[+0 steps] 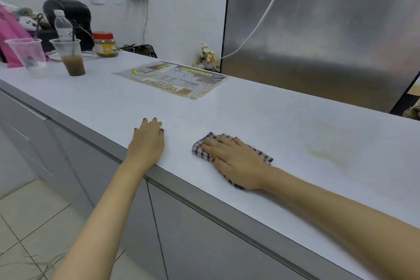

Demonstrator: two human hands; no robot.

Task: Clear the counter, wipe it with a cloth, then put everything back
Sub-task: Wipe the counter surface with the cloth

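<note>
A blue-and-white checked cloth (200,149) lies flat on the white counter (261,107). My right hand (234,157) presses on it with straight, spread fingers and covers most of it. My left hand (147,141) rests flat on the counter near its front edge, to the left of the cloth, and holds nothing. A faint brownish stain (327,154) shows on the counter to the right of the cloth.
A laminated menu sheet (172,78) lies further back. At the far left stand a cup of brown drink with a straw (71,58), a clear cup (29,57), a water bottle (61,24), a red-lidded jar (105,44) and a pink bag (9,36). A steel fridge (318,29) stands behind.
</note>
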